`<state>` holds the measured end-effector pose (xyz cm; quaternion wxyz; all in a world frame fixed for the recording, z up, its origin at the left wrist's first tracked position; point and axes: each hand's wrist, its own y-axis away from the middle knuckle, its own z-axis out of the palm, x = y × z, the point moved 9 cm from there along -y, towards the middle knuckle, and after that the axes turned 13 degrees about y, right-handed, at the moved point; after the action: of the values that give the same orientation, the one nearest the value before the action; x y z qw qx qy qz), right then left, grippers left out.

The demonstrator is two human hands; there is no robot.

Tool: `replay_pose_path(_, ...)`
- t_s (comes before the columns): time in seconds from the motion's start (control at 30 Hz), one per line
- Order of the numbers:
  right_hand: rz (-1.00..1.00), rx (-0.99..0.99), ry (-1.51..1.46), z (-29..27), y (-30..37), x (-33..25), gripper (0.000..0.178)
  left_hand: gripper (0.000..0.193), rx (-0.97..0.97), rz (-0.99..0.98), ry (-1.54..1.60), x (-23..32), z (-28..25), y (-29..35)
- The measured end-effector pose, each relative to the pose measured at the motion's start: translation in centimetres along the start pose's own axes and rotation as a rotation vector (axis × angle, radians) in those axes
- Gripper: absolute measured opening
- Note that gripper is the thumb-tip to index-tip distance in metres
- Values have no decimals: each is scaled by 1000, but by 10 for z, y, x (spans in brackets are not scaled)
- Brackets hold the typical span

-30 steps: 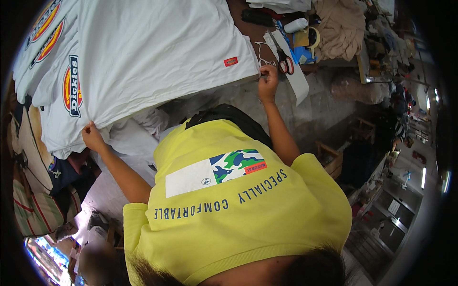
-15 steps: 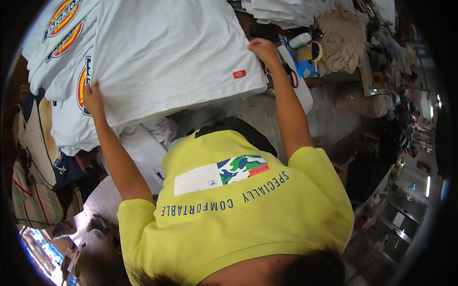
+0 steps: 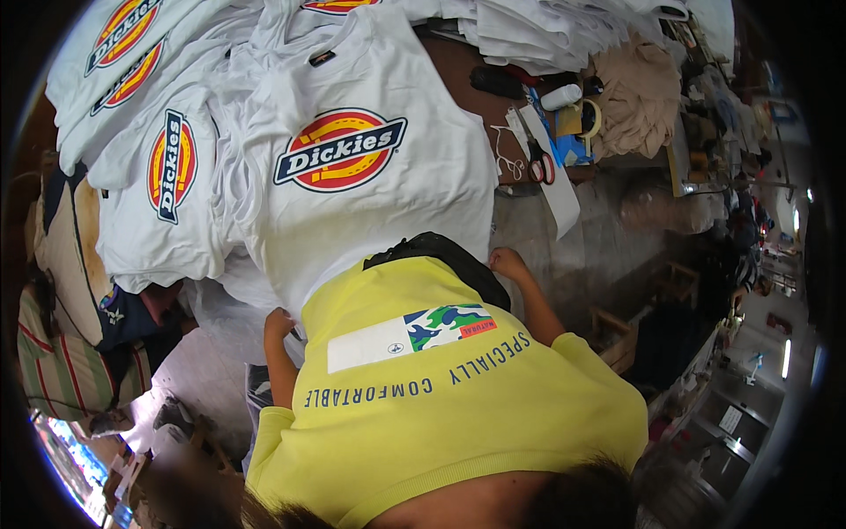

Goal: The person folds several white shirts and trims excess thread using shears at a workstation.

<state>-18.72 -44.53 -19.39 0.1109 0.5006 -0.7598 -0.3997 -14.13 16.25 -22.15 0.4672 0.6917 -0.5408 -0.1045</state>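
Observation:
A white shirt (image 3: 388, 212) lies front up on the table, its neck away from me and its lower part drawn down to my waist. A red, yellow and dark blue print covers its chest. My left hand (image 3: 279, 324) is closed at the shirt's left lower edge, beside my waist. On the other side, my right hand (image 3: 508, 263) pinches the right lower edge, near a black bundle (image 3: 436, 256) at my waist. The hem between them is hidden by my yellow top. More white printed shirts (image 3: 150, 159) lie against its left side.
Red-and-black scissors (image 3: 541, 166) lie on a white strip right of the shirt. Around them are a tape roll (image 3: 590, 117), a white bottle (image 3: 561, 97) and a black case (image 3: 496, 82). Beige cloth (image 3: 639, 97) is heaped farther right. A striped bag (image 3: 66, 361) hangs at the left.
Both hands have come back toward my waist, drawing the white shirt with them. Its printed front now shows, where plain fabric with a small red label was spread before.

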Motion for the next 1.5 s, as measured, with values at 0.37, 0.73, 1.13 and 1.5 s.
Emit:
replay_pose_path(0.37,-560,588,-177,-247,-16,-187,32,27,469,469,154,243,-212,41)
replay_pose_path(0.73,-697,296,-439,-242,-12,-197,25,39,504,385,18,205,-226,41)
replay_pose_path(1.13,-491,265,-282,-201,-12,-139,24,20,1009,434,122,154,-195,66)
replay_pose_path(1.5,-472,-8,-1140,-239,-68,-269,41,41,693,516,863,253,-139,42)
